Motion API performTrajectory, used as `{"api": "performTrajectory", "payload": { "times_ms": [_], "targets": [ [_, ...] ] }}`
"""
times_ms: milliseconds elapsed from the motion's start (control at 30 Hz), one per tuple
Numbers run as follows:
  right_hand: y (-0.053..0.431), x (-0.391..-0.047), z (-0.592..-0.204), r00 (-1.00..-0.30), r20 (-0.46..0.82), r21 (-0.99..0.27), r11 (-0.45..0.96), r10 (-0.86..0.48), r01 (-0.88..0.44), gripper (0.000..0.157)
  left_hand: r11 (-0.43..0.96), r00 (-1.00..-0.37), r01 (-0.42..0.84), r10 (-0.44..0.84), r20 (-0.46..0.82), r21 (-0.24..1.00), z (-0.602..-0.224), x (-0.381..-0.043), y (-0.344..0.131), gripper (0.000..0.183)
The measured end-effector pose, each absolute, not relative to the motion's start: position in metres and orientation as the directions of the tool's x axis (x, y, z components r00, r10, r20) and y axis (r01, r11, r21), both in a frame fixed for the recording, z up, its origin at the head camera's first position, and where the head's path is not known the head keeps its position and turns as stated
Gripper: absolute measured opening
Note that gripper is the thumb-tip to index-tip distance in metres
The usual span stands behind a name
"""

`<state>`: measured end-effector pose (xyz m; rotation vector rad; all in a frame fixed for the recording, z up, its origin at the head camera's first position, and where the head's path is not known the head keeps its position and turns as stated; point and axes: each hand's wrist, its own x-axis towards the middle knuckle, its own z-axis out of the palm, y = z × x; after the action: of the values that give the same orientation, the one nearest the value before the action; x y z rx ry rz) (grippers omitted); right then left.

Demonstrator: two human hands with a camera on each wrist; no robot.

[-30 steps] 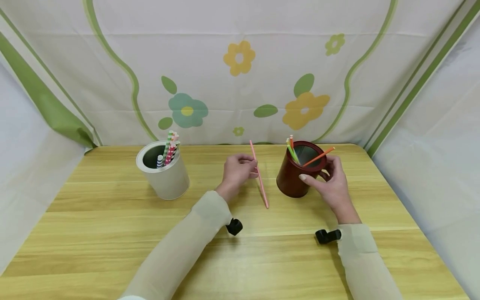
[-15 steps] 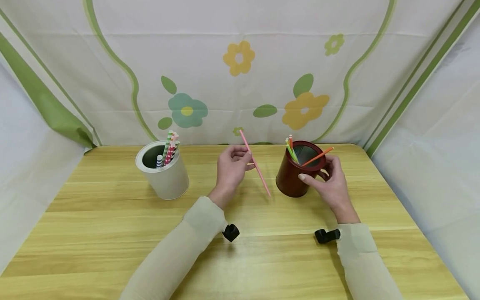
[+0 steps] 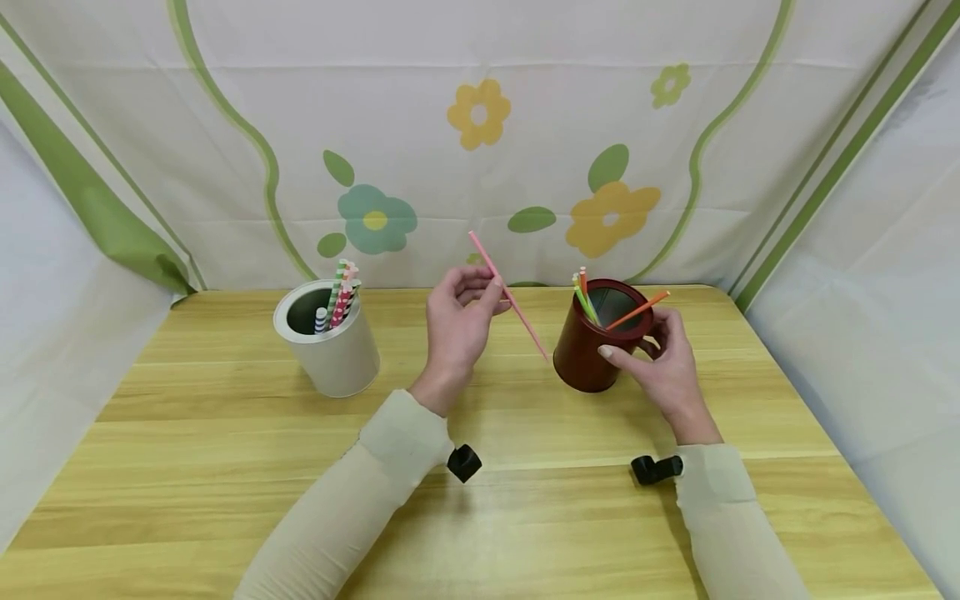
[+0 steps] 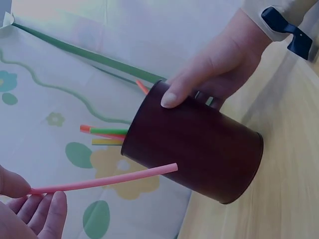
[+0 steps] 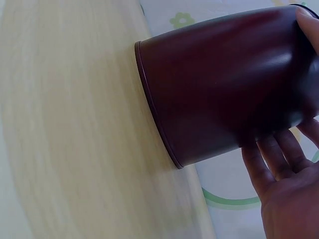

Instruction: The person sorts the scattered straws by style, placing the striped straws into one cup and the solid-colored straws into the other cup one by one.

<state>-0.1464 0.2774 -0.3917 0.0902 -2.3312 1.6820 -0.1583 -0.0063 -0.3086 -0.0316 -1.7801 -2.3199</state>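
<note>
Between thumb and fingers my left hand (image 3: 459, 325) pinches a pink straw (image 3: 517, 310), raised and slanting down to the right. In the left wrist view the lower end of the pink straw (image 4: 124, 178) overlaps the dark red cup. My right hand (image 3: 663, 362) grips that dark red cup (image 3: 587, 360) near its rim, thumb on the front and fingers round the right side. The cup stands upright on the table. Inside it lean several green and yellow straws (image 3: 583, 302) at the left and an orange straw (image 3: 637, 311) at the right.
A white cup (image 3: 337, 362) with several patterned straws (image 3: 343, 300) stands on the wooden table (image 3: 540, 508) to the left. A flowered cloth (image 3: 300, 108) hangs along the table's back edge, with pale cloth at both sides.
My left hand has lifted the pink straw higher off the table, moving up and slightly left. The straw leans more to the right now. The right hand and red cup stay in place.
</note>
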Motion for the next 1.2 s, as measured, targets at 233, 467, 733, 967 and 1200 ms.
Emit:
{"api": "performTrajectory", "payload": {
  "times_ms": [233,467,733,967,1200],
  "targets": [
    [0.278,-0.147,-0.392,-0.962,0.252,-0.925,0.319,0.107,-0.206,0.062,-0.27,-0.974,0.204,-0.154,0.167,0.941,-0.3,-0.155,-0.004,0.017],
    [0.278,-0.147,-0.392,-0.962,0.252,-0.925,0.32,0.107,-0.207,0.063,-0.282,-0.962,0.254,-0.173,0.211,0.925,-0.291,-0.152,0.001,0.018],
    [0.278,-0.147,-0.392,-0.96,0.258,-0.923,0.322,0.107,-0.212,0.062,-0.375,-0.954,0.276,-0.222,0.203,0.885,-0.28,-0.15,0.011,0.017],
    [0.279,-0.146,-0.392,-0.96,0.26,-0.919,0.331,0.102,-0.214,0.062,-0.408,-0.956,0.268,-0.226,0.187,0.873,-0.272,-0.15,0.026,0.016],
    [0.279,-0.146,-0.394,-0.961,0.258,-0.922,0.323,0.102,-0.213,0.062,-0.419,-0.952,0.29,-0.214,0.217,0.861,-0.27,-0.153,0.042,0.016]
  ]
}}
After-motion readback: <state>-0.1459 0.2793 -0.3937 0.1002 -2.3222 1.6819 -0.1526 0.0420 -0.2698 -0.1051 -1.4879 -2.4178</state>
